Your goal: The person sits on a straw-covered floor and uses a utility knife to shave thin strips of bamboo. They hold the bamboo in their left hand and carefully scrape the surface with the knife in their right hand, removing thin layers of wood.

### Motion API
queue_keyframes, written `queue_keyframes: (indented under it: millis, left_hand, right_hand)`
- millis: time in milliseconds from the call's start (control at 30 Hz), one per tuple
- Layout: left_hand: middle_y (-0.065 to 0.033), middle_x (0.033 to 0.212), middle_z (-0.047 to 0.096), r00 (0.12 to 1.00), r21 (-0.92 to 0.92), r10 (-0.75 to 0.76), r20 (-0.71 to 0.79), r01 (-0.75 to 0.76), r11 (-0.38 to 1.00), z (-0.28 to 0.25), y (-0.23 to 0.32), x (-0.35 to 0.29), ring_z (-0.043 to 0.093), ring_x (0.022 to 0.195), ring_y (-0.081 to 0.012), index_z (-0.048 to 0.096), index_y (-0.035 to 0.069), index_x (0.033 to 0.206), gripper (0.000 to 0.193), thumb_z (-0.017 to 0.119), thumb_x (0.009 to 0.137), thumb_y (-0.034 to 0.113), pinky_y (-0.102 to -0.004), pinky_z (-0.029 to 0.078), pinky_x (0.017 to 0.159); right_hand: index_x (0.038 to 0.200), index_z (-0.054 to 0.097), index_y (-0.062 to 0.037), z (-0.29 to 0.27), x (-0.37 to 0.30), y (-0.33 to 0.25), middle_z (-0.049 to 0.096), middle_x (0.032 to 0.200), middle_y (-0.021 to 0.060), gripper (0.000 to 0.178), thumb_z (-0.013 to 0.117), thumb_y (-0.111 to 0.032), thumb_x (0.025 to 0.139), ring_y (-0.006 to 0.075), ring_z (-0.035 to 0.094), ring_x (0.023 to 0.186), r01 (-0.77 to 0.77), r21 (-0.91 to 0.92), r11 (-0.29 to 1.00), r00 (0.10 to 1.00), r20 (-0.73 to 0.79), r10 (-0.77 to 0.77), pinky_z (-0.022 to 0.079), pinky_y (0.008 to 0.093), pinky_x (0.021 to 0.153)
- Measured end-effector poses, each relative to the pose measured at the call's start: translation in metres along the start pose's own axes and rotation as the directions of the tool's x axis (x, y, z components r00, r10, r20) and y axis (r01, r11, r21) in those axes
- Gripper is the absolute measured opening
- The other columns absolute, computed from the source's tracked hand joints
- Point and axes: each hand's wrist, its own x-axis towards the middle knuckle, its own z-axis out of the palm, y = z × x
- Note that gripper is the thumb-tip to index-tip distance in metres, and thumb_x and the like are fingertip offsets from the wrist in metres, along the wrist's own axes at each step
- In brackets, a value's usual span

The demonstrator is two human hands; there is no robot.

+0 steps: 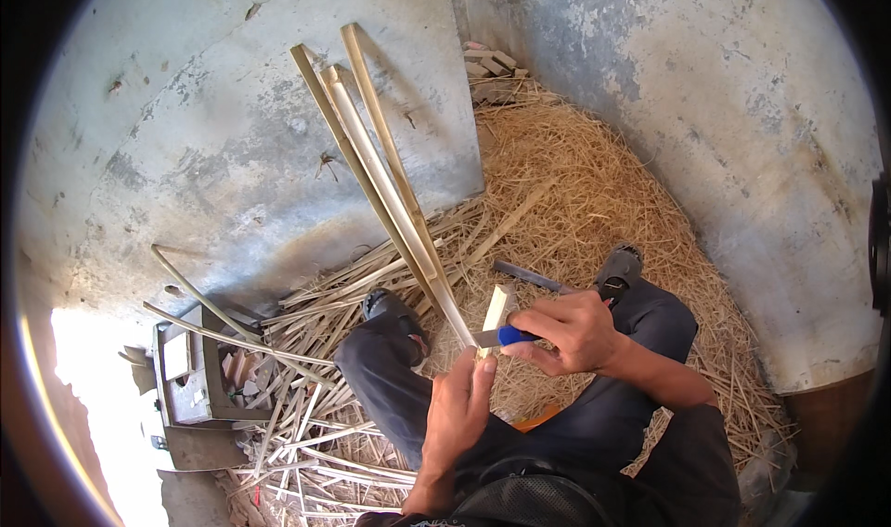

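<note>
My left hand is closed round the lower end of a long split bamboo strip, its pale inner side facing up. The strip slants up and away to the left. In my right hand is a knife with a blue handle. Its short blade points left and meets the strip's end just beyond my left thumb; whether it has cut in is too small to tell. A short pale piece of wood or bamboo stands just behind the blade.
More bamboo lengths lean against the stained wall. Straw-like shavings are heaped between the walls. Loose strips cover the floor at left, by an open box. A dark flat bar lies near my right foot.
</note>
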Motion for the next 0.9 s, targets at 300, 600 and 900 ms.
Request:
queue_keyframes:
  millis: [300, 600, 900]
  left_hand:
    - [-0.0287, 0.074, 0.06, 0.997, 0.06, -0.045, 0.057, 0.041, 0.997, -0.006, 0.002, -0.016, 0.061, 0.073, -0.052, 0.061, -0.003, 0.104, 0.034, 0.05, 0.114, 0.028, -0.0531, 0.046, 0.066]
    - [-0.0083, 0.066, 0.048, 0.988, -0.178, -0.025, 0.152, 0.052, 0.983, -0.015, -0.02, -0.007, 0.043, 0.062, -0.0216, 0.058, 0.0, 0.09, 0.045, 0.04, 0.117, 0.032, -0.0398, 0.04, 0.062]
    - [-0.0299, 0.077, 0.062, 1.0, 0.082, 0.028, 0.006, -0.028, 0.996, 0.003, 0.005, -0.001, 0.062, 0.077, -0.0549, 0.062, -0.001, 0.107, 0.03, 0.047, 0.114, 0.024, -0.0562, 0.046, 0.067]
  right_hand:
    - [0.099, 0.076, -0.0048, -0.033, 0.008, 0.053, 0.074, 0.081, 0.0073, 0.03, 0.079, -0.034, 0.098, 0.0219, 0.071, 0.06, -0.288, -0.145, 0.947, 0.905, -0.365, 0.219, 0.055, 0.0316, 0.054]
    - [0.102, 0.075, -0.008, -0.007, -0.003, 0.003, 0.07, 0.078, 0.0036, 0.027, 0.08, -0.034, 0.095, 0.0219, 0.069, 0.059, -0.027, 0.022, 0.999, 0.999, -0.041, 0.028, 0.053, 0.0343, 0.053]
    - [0.104, 0.073, -0.01, 0.003, -0.003, -0.004, 0.065, 0.074, 0.0035, 0.028, 0.08, -0.035, 0.095, 0.0235, 0.066, 0.056, -0.019, -0.012, 1.0, 1.0, 0.015, 0.02, 0.052, 0.0368, 0.052]
